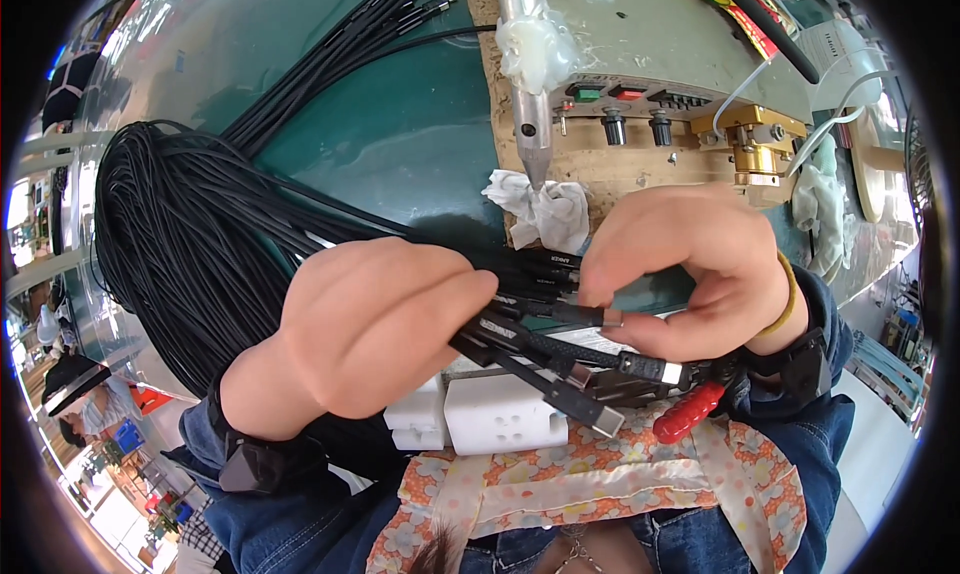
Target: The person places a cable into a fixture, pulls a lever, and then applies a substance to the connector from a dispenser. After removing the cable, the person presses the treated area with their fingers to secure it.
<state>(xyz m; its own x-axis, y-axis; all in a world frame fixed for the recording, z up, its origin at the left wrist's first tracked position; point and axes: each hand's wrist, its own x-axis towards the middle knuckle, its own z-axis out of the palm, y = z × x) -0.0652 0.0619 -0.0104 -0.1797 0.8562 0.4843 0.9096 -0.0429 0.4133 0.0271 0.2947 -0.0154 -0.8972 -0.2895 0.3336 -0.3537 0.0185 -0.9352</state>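
Observation:
My left hand (370,324) is closed around a bunch of black USB cables, with their plug ends fanning out to the right of its fingers. One plug with a bare metal tip (604,420) points down and right, and another plug with a pale tip (660,368) lies below my right fingers. My right hand (700,264) pinches the end of one cable plug (570,315) between thumb and forefinger. From my left hand the long black cables (190,244) run back in a thick looped bundle on the left. Some plugs are hidden under my hands.
A metal nozzle (536,149) points down at crumpled white tissue (560,219) just beyond my hands. Behind stands a grey control box (640,44) with knobs, beside a brass fixture (760,144). White blocks (510,414) and a red-handled tool (690,414) are near my apron.

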